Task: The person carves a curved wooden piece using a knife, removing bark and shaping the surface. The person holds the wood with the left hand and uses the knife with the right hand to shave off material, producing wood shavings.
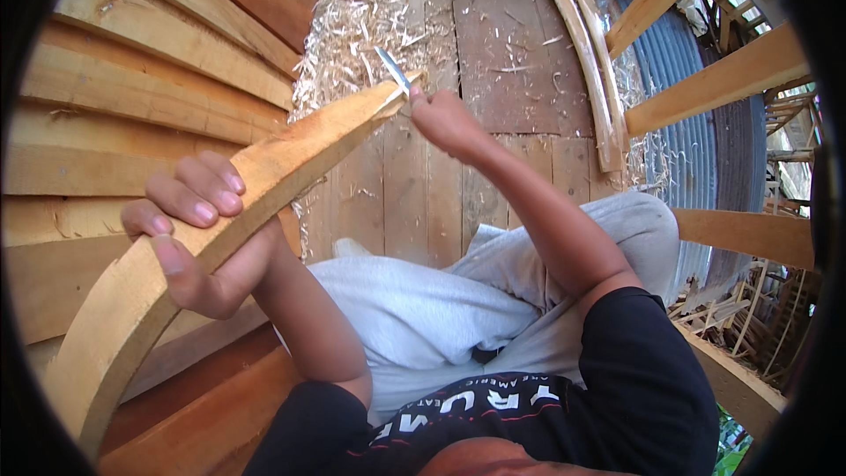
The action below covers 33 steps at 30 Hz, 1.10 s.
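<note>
A long curved piece of wood (pixel 291 154) runs from the lower left up to the middle of the view, its far end cut to a narrow tip. My left hand (pixel 198 220) is closed around its near part, fingers over the top and thumb on the near side. At the far tip, my right hand (pixel 441 123) grips a knife (pixel 393 70). The blade rests on the pale, freshly cut end and points up and to the left. The knife's handle is hidden inside my right fist.
Stacked boards (pixel 159 79) form a wall on the left. Curled wood shavings (pixel 352 48) cover the plank floor (pixel 520 44) beyond the tip. Long wooden strips (pixel 586 53) lie on the right, beside slanted posts (pixel 723 88) and blue corrugated sheeting (pixel 679 79). My legs (pixel 423 300) are folded below.
</note>
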Available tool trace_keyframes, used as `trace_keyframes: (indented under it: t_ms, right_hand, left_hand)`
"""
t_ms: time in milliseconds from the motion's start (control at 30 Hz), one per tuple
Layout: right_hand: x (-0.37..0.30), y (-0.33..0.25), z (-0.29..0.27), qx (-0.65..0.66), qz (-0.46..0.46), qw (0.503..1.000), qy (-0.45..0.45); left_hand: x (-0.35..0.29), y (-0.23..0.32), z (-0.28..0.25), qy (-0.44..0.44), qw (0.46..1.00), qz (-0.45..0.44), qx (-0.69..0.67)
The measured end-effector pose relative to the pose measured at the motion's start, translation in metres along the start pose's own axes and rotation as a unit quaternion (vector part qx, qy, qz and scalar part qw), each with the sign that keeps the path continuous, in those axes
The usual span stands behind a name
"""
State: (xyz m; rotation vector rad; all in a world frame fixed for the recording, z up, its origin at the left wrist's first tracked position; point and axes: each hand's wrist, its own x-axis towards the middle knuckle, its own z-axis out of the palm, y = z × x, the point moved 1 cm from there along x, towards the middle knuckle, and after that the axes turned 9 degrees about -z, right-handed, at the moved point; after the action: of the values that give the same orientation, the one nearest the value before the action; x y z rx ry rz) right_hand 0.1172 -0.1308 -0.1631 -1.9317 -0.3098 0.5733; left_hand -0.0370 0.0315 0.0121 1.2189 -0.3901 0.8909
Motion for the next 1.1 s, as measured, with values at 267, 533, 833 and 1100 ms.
trace_keyframes:
  t_ms: [267,533,833,1100]
  right_hand:
    - [0.006,0.009,0.003,0.06,0.088,0.994,-0.02]
    - [0.012,0.007,-0.004,0.165,0.131,0.973,-0.093]
    - [0.007,-0.007,-0.005,0.318,0.148,0.901,-0.255]
    - [-0.004,-0.015,0.001,0.145,0.147,0.973,-0.106]
  left_hand:
    - [0.002,0.001,0.0,0.003,1.0,0.003,0.005]
    - [0.001,-0.001,0.004,0.02,1.0,0.004,-0.006]
    - [0.001,-0.001,0.002,0.015,1.0,0.007,0.013]
    - [0.001,-0.001,0.001,0.009,1.0,0.004,0.005]
